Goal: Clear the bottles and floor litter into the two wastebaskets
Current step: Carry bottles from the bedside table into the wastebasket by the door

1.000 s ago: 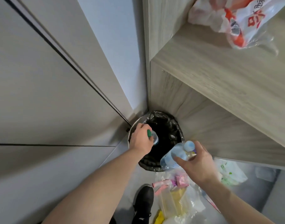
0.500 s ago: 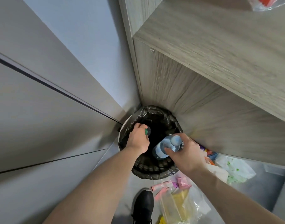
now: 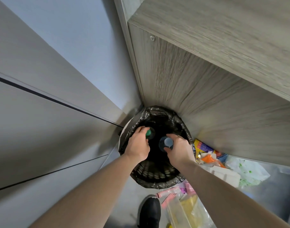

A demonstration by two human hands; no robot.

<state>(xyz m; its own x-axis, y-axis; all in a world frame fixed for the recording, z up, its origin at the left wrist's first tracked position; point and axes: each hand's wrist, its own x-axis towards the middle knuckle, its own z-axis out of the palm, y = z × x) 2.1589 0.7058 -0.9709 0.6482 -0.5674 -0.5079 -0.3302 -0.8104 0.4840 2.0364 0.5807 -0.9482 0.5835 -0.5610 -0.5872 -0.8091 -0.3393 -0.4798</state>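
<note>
Green-capped bottle (image 3: 148, 133) in left hand (image 3: 138, 146), blue-capped bottle (image 3: 168, 142) in right hand (image 3: 178, 151), over wastebasket (image 3: 159, 181)

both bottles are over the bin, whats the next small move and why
Probably let go with both hands. The left hand holds the green-capped bottle and the right hand the blue-capped bottle, both already inside the mouth of the black-lined bin, so they should drop straight in.
</note>
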